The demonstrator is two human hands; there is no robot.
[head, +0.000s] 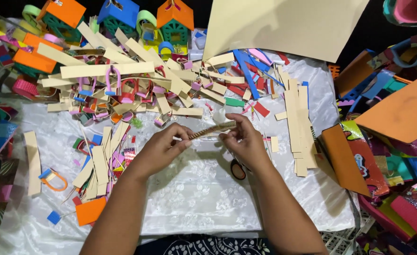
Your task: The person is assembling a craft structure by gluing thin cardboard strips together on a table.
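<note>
Strip [212, 129] between hands: brown-and-cream striped. Cloth [194, 189]: white, faint floral pattern. Scattered strips [297, 123]: beige. Big sheet [284, 26]: cream. Square [90, 210]: orange. Small houses [174, 20]: orange and blue roofs, green walls. Scissors handle [238, 169]: black and red.
</note>
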